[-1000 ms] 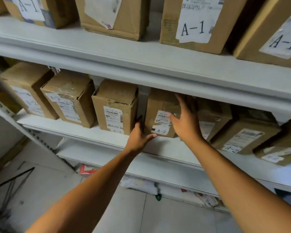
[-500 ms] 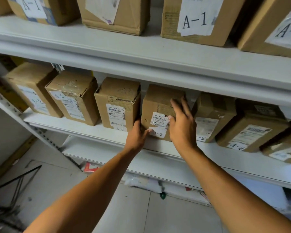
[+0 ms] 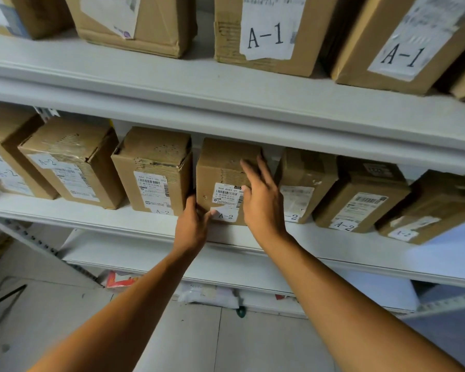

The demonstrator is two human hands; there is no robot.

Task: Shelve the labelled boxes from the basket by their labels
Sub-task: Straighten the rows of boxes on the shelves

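A cardboard box labelled A-2 stands on the middle shelf in a row of several A-2 boxes. My left hand grips its lower left corner, thumb on the front face and fingers tucked into the gap beside the neighbouring box. My right hand lies flat on the right part of its front, fingers straight and pointing up over the shipping label. The basket is out of view.
The upper shelf carries several A-1 boxes. Another A-2 box sits close on the right. A lower shelf board and loose papers lie below, above the grey floor.
The A-2 box has gone deeper and squarer into its slot. My right hand slid from its top right edge onto the front face; my left hand closed round its lower left corner.
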